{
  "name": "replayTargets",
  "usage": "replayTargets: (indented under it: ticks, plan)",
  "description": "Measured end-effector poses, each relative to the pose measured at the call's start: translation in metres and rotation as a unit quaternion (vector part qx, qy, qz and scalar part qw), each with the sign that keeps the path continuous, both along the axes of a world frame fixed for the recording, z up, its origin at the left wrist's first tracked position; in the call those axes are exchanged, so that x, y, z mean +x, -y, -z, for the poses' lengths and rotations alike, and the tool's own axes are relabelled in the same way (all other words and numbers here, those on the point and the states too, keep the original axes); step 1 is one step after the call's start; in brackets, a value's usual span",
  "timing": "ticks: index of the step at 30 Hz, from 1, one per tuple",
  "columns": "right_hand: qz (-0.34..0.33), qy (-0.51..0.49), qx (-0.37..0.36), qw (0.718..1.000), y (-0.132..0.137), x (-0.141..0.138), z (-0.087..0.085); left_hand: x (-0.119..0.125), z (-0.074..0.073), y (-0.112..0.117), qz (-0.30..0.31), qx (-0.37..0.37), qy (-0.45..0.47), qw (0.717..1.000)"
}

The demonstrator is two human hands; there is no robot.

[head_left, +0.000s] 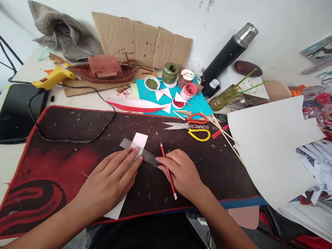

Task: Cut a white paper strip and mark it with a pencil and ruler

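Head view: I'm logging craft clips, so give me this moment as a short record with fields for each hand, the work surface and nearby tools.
left hand: left hand lies flat, pressing a clear ruler onto a white paper strip
right hand: right hand holds a red pencil and touches the ruler's right end
ruler position: laid across the strip
surface: dark desk mat with red edging
nearby tools: scissors with orange and yellow handles beyond the right hand; yellow glue gun at far left
other: open paint jars on a blue sheet

Head camera looks down, close over desk mat (64, 145)
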State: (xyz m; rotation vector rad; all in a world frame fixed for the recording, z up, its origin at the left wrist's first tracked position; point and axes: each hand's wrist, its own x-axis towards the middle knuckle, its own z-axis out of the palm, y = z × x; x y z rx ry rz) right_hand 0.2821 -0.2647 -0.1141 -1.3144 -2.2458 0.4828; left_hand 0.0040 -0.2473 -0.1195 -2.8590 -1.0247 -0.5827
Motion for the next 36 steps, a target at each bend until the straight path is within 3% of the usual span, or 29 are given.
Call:
replayTargets:
  ticks: [11, 21, 36]
  plan:
    - [-0.011, 0.007, -0.002, 1.0, 0.011, 0.001, -0.003, -0.005, -0.005, 0.004, 0.022, 0.039, -0.028, 0.999]
    - [0.01, -0.001, -0.005, 1.0, 0.012, 0.004, 0.002, -0.004, -0.003, 0.009, 0.007, 0.027, -0.006, 1.0]
    - [0.042, 0.0, 0.01, 0.999, -0.002, 0.018, 0.007, 0.02, 0.002, 0.008, -0.038, 0.038, -0.037, 0.998]
